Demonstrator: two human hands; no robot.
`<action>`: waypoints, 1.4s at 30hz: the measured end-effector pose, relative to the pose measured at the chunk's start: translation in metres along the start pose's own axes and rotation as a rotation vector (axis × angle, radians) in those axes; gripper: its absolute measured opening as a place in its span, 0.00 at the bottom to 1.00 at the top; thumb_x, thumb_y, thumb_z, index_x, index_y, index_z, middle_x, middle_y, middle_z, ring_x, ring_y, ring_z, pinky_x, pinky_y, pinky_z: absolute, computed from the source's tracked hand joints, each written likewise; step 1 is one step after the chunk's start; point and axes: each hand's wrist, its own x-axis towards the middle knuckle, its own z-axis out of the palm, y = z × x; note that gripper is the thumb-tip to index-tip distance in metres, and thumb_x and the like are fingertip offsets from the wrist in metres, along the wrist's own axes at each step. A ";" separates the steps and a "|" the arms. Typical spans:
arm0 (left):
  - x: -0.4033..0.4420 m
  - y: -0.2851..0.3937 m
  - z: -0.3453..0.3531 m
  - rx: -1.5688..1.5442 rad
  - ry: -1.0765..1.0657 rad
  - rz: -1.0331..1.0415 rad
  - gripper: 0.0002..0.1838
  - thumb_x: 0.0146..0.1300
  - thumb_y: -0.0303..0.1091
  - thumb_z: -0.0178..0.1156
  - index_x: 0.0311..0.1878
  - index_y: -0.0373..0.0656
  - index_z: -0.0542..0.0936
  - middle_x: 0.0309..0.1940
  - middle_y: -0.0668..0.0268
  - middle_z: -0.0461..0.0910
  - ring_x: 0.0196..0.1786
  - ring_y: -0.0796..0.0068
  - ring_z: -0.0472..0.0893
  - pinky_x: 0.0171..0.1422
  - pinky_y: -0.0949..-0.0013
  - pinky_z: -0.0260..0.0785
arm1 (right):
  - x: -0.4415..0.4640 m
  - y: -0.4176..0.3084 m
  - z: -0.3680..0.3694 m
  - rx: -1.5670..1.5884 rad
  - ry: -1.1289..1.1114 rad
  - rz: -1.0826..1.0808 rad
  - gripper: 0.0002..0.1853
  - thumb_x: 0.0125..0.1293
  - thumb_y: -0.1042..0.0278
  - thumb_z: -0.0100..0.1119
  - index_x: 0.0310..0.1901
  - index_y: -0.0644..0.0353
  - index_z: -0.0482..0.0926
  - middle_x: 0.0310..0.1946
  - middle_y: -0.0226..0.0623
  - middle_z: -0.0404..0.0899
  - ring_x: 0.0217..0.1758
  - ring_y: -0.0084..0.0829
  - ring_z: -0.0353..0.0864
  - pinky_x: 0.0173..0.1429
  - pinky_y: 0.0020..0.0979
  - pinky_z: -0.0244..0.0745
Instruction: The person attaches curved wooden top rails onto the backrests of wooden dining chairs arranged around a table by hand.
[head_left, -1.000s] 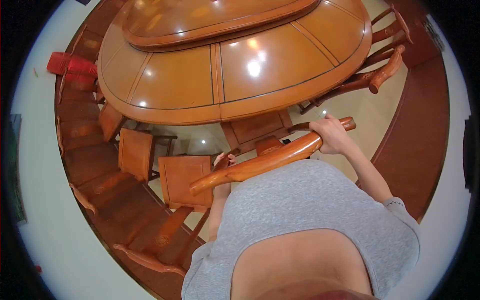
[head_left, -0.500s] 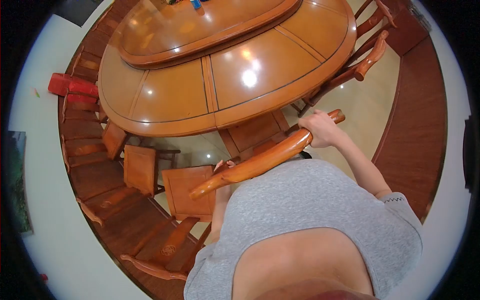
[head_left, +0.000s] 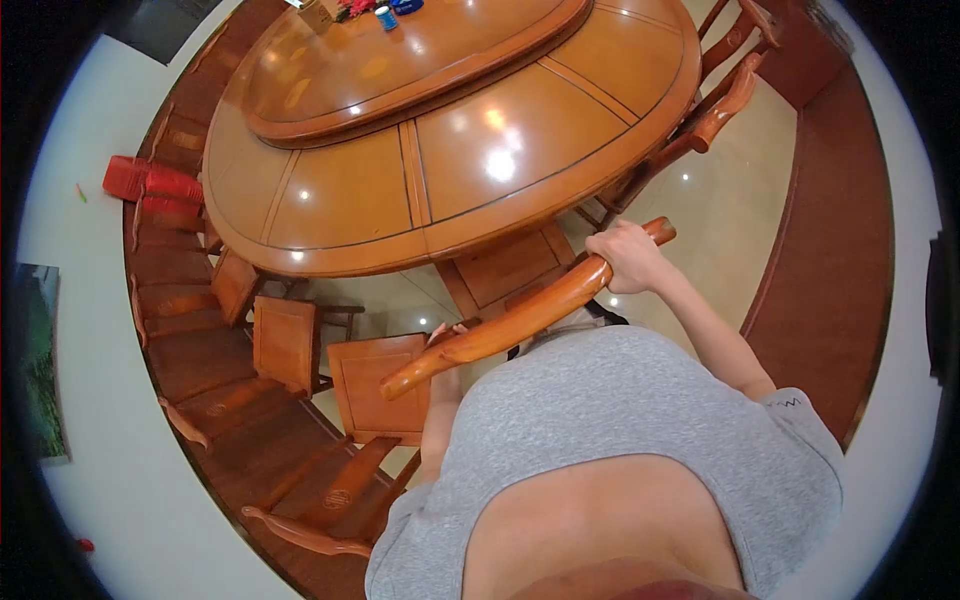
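Note:
Right in front of my body is a wooden chair, its curved, glossy top rail slanting from lower left to upper right. My right hand is wrapped over the rail near its right end. Lower on the chair's left side is my left hand; its fingertips show behind the rail, against a wooden part of the chair back, and the rest is hidden. The chair's seat lies beyond the rail, partly under the edge of the round table.
Several wooden chairs stand at the left, one with a square seat close by. Another chair's rail is at the right of the table. Red chair-like items sit far left. A blue-lidded container stands on the raised turntable.
The rail and my right hand have shifted slightly left and down in view. The view has tilted, so objects on the turntable now show at the top.

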 end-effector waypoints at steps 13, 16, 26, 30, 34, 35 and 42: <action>0.032 0.002 -0.073 0.002 -0.396 0.098 0.21 0.66 0.55 0.48 0.51 0.50 0.74 0.46 0.63 0.79 0.44 0.61 0.79 0.45 0.52 0.74 | -0.013 -0.005 0.009 -0.041 0.085 -0.008 0.13 0.34 0.70 0.59 0.26 0.58 0.70 0.25 0.41 0.78 0.33 0.43 0.79 0.41 0.38 0.68; -0.017 -0.029 -0.018 0.121 -0.011 0.083 0.22 0.64 0.57 0.48 0.47 0.49 0.74 0.35 0.65 0.79 0.30 0.70 0.75 0.35 0.65 0.69 | -0.013 -0.004 0.012 -0.076 0.089 -0.004 0.13 0.35 0.69 0.59 0.28 0.58 0.72 0.27 0.41 0.79 0.35 0.44 0.79 0.43 0.38 0.69; -0.046 -0.101 -0.152 0.456 0.340 0.137 0.22 0.61 0.49 0.54 0.54 0.48 0.69 0.32 0.65 0.76 0.28 0.69 0.75 0.31 0.66 0.66 | -0.015 -0.010 0.019 -0.082 0.145 -0.032 0.12 0.38 0.70 0.59 0.29 0.57 0.73 0.26 0.42 0.78 0.35 0.47 0.77 0.41 0.41 0.69; -0.094 -0.130 -0.209 0.384 0.594 0.170 0.22 0.60 0.47 0.55 0.54 0.46 0.70 0.35 0.62 0.77 0.29 0.67 0.77 0.30 0.65 0.67 | -0.017 -0.016 0.018 -0.106 0.152 -0.045 0.13 0.39 0.71 0.58 0.31 0.58 0.72 0.26 0.44 0.78 0.35 0.49 0.77 0.42 0.43 0.70; -0.133 -0.153 -0.252 0.391 0.762 0.287 0.20 0.60 0.44 0.56 0.51 0.43 0.72 0.35 0.57 0.76 0.29 0.63 0.78 0.29 0.61 0.68 | -0.014 -0.025 0.015 -0.150 0.156 -0.016 0.14 0.39 0.73 0.56 0.33 0.57 0.73 0.27 0.46 0.79 0.36 0.51 0.78 0.42 0.47 0.71; -0.138 -0.159 -0.261 0.331 0.767 0.309 0.20 0.60 0.44 0.56 0.51 0.43 0.72 0.35 0.57 0.76 0.29 0.63 0.78 0.29 0.61 0.68 | -0.014 -0.028 0.014 -0.162 0.148 0.005 0.14 0.40 0.73 0.56 0.34 0.57 0.74 0.27 0.47 0.79 0.36 0.51 0.78 0.42 0.48 0.72; -0.143 -0.226 -0.296 0.587 0.885 0.383 0.13 0.58 0.38 0.57 0.37 0.37 0.77 0.29 0.54 0.78 0.25 0.60 0.78 0.24 0.56 0.71 | -0.009 -0.025 0.018 -0.133 0.175 -0.031 0.18 0.40 0.74 0.58 0.38 0.57 0.74 0.30 0.48 0.80 0.37 0.51 0.80 0.42 0.45 0.73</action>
